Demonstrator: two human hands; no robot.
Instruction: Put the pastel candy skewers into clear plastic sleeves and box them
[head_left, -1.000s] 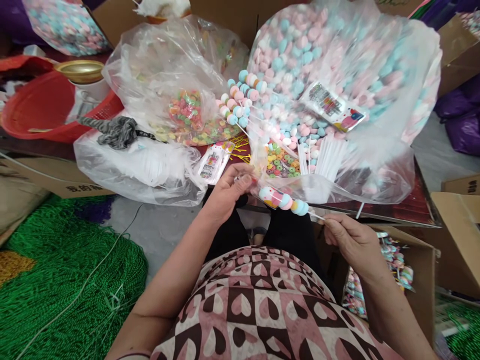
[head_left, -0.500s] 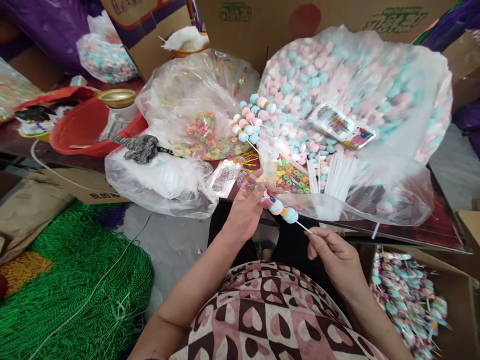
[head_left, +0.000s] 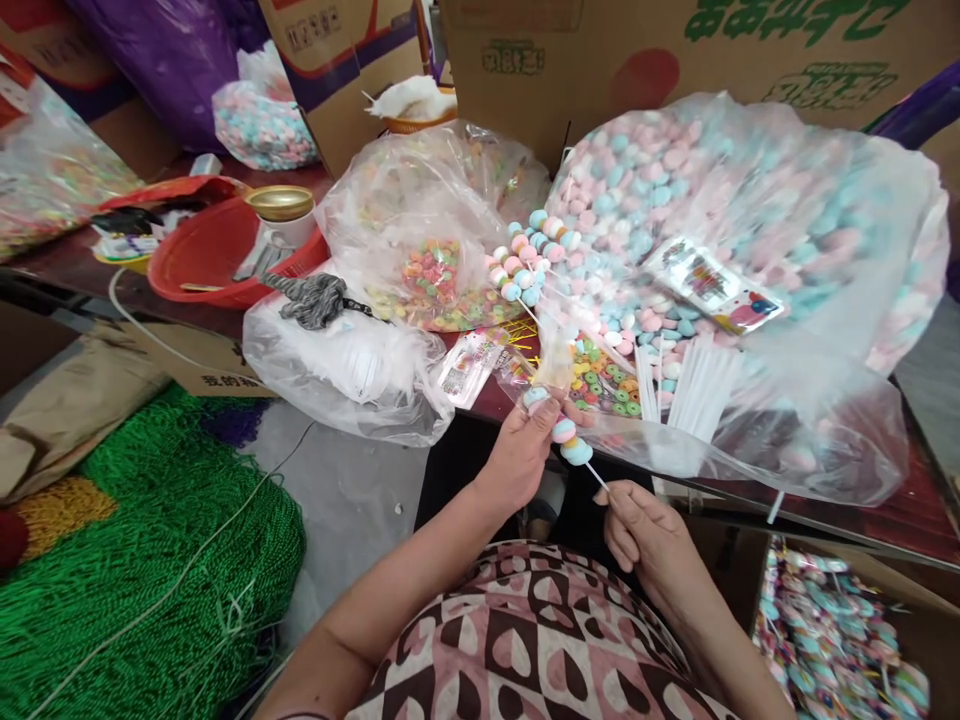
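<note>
A candy skewer (head_left: pixel 566 438) with pastel pink, blue and white pieces on a white stick is held between both hands, half inside a clear wrapper. My left hand (head_left: pixel 521 455) is closed around its upper end and the wrapper. My right hand (head_left: pixel 646 528) pinches the bare lower end of the stick. Just beyond lie several finished skewers (head_left: pixel 525 255) on the dark table edge (head_left: pixel 862 525).
A big clear bag of pastel candies (head_left: pixel 750 220) and a bag of coloured ring candies (head_left: pixel 435 280) fill the table. White sticks (head_left: pixel 694 375), a red basket (head_left: pixel 217 250), a box of wrapped skewers (head_left: pixel 832 625) at lower right, green cord (head_left: pixel 142 560) at left.
The view has tilted up and shifted. The skewer has swung from nearly level to steeply slanted, and both hands have drawn closer together and toward my body.
</note>
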